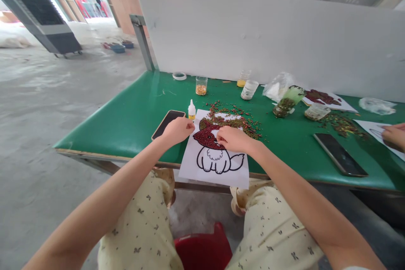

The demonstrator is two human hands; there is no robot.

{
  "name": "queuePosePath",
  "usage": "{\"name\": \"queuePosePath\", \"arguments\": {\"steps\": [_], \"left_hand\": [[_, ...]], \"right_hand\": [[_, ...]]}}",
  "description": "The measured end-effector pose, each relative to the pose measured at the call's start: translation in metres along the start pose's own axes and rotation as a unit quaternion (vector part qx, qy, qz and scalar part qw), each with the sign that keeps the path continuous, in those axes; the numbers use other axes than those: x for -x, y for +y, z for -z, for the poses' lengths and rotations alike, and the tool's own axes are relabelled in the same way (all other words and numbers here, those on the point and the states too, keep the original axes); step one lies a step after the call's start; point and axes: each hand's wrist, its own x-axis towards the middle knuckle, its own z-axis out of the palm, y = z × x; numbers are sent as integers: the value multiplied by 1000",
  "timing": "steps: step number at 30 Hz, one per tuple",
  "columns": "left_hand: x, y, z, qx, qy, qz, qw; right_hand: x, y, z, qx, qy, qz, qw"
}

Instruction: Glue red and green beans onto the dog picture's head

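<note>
A white sheet [186, 164] with a black-outlined animal drawing overhangs the table's front edge. Dark red beans [207, 139] cover much of the animal's head, and green and reddish beans [232, 122] lie along the sheet's top. My right hand [232, 138] is over the head, fingertips pinched together; what they hold is too small to make out. At the sheet's left edge, my left hand [179, 130] has its fingers curled closed, with their contents hidden. Just behind it stands a white glue bottle [191, 111], beside a phone [166, 123].
On the green table [126, 122] stand a cup of yellowish grains [201, 86], a tilted clear cup [249, 90] and a green-tinted cup [288, 101]. A second phone [340, 155] lies at right. Another person's hand [395, 136] touches a sheet. A white panel [253, 38] rises behind.
</note>
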Motion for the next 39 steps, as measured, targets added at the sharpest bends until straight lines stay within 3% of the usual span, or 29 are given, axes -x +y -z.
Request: {"name": "queuePosePath", "arguments": {"steps": [11, 28, 34, 39], "left_hand": [[1, 5, 1, -25, 14, 8, 1000], [1, 5, 2, -23, 2, -2, 1000], [2, 4, 2, -12, 2, 2, 1000], [1, 4, 2, -11, -3, 4, 1000]], "right_hand": [[-2, 3, -5, 12, 4, 33, 999], [-2, -4, -2, 22, -3, 9, 1000], [2, -2, 7, 6, 25, -9, 1000], [0, -3, 3, 4, 4, 2, 1000]]}}
